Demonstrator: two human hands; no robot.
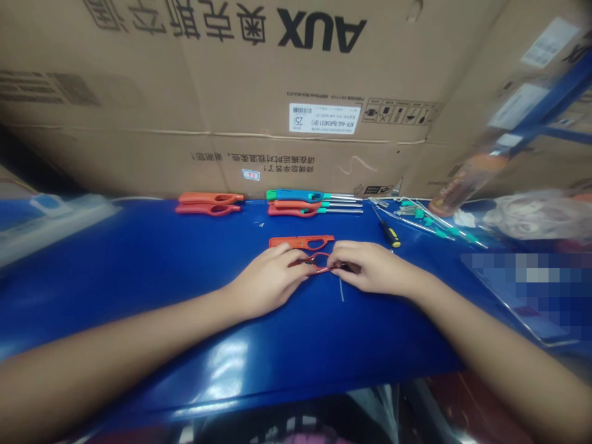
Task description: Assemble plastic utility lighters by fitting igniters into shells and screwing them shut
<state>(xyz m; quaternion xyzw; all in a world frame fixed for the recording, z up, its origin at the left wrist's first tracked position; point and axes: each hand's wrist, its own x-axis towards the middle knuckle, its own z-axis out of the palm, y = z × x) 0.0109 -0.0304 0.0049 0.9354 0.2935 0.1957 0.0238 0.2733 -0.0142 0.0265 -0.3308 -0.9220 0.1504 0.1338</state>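
My left hand [272, 277] is closed around the handle end of a red-orange lighter casing [319, 270], whose trigger loop shows between my hands. My right hand [363, 264] pinches the loop's other end. Small dark parts show near the fingers, too small to name. A thin pale tube [342, 290] lies below my right fingertips; whether it joins the casing I cannot tell. Just beyond my hands lies an orange lighter casing half [303, 242], its inside facing up.
Behind lie orange casings [210, 198], lighters with metal barrels [314, 205], a yellow-black screwdriver [387, 229] and several metal rods with green ends [425, 219]. A cardboard box [208, 92] walls the blue table's [161, 259] back. A bottle [467, 182] and plastic bag [536, 213] stand right.
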